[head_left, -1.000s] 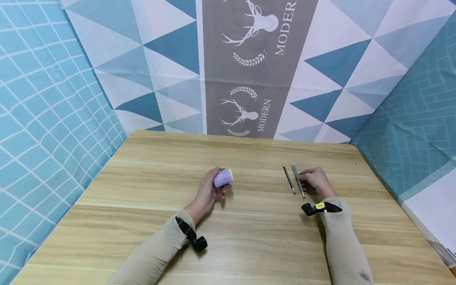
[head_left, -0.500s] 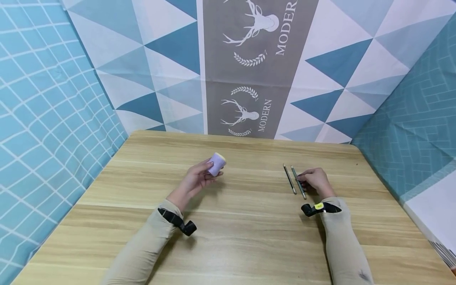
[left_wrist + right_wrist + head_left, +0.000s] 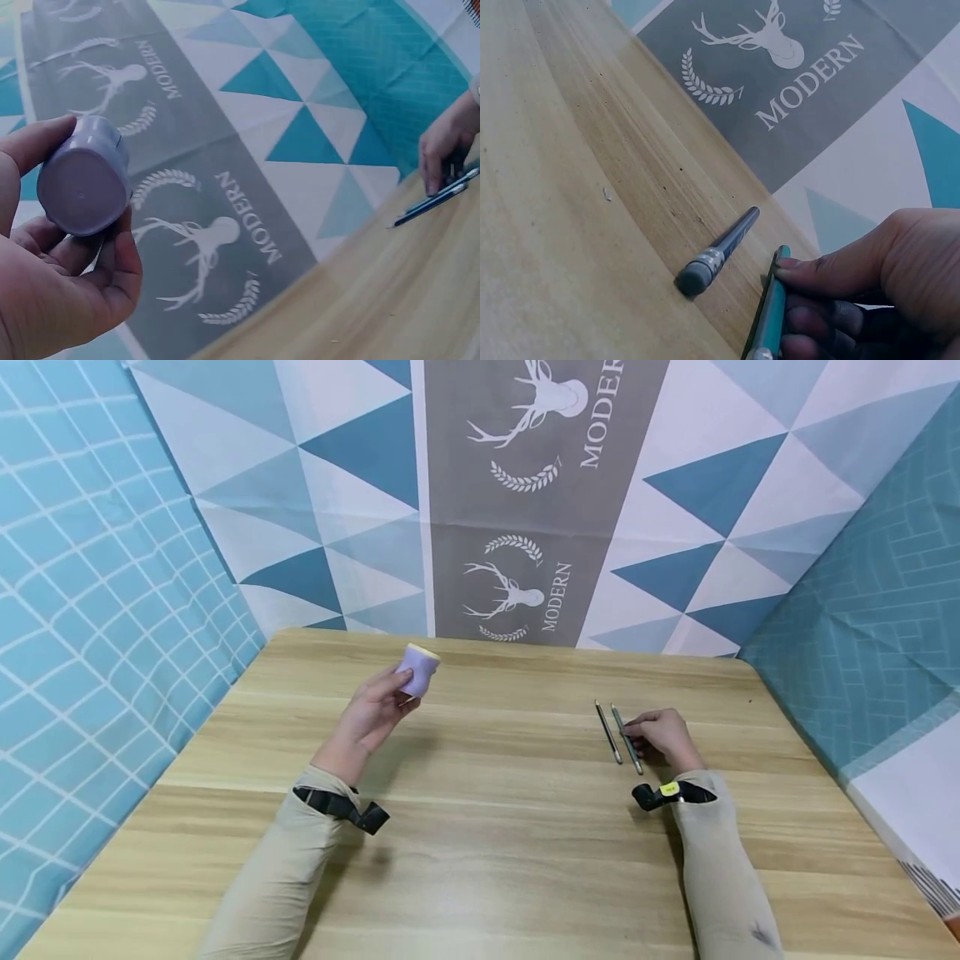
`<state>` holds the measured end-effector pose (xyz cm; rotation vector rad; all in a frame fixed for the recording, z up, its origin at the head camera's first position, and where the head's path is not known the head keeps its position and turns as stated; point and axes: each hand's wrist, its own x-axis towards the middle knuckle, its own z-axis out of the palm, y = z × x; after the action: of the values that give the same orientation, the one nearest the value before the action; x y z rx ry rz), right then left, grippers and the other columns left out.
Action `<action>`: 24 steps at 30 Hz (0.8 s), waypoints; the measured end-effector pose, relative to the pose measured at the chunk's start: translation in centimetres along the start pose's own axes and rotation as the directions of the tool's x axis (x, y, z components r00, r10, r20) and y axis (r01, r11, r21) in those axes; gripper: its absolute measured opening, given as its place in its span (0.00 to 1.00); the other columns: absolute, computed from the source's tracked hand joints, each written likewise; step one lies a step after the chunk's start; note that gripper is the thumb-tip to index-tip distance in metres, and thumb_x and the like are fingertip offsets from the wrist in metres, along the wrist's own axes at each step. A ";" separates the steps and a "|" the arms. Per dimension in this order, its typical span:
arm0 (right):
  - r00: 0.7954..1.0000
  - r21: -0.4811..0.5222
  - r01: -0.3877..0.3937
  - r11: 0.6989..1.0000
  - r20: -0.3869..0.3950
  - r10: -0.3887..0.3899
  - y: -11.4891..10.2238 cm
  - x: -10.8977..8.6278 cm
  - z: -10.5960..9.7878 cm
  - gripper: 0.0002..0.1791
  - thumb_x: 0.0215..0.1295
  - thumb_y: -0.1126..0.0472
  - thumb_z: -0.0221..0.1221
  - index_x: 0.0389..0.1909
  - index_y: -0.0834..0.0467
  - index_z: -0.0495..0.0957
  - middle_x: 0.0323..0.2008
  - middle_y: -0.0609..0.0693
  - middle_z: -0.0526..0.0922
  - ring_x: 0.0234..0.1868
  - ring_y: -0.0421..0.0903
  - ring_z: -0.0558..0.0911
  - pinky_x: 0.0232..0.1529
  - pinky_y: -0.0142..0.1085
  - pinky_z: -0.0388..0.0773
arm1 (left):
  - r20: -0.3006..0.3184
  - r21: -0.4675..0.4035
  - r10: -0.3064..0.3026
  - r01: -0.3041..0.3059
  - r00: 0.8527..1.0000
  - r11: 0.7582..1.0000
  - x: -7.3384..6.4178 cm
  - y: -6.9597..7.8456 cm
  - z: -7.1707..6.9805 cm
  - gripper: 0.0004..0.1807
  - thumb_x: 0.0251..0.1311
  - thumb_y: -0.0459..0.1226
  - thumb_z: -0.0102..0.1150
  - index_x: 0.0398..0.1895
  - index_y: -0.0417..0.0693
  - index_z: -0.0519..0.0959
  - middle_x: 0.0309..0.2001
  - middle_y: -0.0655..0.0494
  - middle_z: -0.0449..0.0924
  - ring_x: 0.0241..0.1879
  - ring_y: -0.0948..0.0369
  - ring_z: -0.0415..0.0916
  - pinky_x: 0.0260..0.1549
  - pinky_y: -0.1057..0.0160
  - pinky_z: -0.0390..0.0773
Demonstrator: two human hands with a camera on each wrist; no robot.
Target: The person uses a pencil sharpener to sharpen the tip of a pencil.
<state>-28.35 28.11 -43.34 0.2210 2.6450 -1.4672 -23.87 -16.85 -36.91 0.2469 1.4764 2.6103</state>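
Observation:
My left hand (image 3: 371, 714) holds a small lavender cup-shaped piece (image 3: 417, 672) with a yellow rim, raised over the table's far left part. Thumb and fingers wrap its sides; in the left wrist view its flat round base (image 3: 82, 193) faces the camera. Over on the right, my right hand (image 3: 663, 733) pinches a green pencil (image 3: 771, 324) between thumb and fingers, low at the tabletop. Just left of it a dark pencil (image 3: 608, 732) lies on the wood, roughly parallel. In the right wrist view its eraser end (image 3: 694, 277) points toward the camera.
The wood-grain table (image 3: 510, 843) ends at a patterned cloth backdrop (image 3: 360, 527) with deer prints. Blue tiled cloth (image 3: 97, 577) hangs on the left, teal cloth (image 3: 885, 577) on the right. A white surface (image 3: 907, 793) adjoins the right edge.
My left hand has carried the lavender piece left and toward the back, tipping its yellow rim from rightward to upward. The right hand stays at the green pencil, almost unmoved.

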 end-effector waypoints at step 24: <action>0.999 -0.012 0.000 1.000 0.041 0.000 0.1 0.0 -0.4 0.15 0.63 0.65 0.65 0.45 0.74 0.81 0.23 0.48 0.81 0.23 0.42 0.79 0.25 0.34 0.83 | -0.152 0.348 0.147 -0.086 0.977 0.933 -0.4 3.0 -4.4 0.24 0.54 0.19 0.61 0.41 0.60 0.81 0.44 0.61 0.77 0.49 0.61 0.71 0.45 0.72 0.80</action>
<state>-28.33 28.46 -43.24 0.1877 2.6208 -1.4399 -24.53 -22.13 -36.60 0.1442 2.0354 2.5031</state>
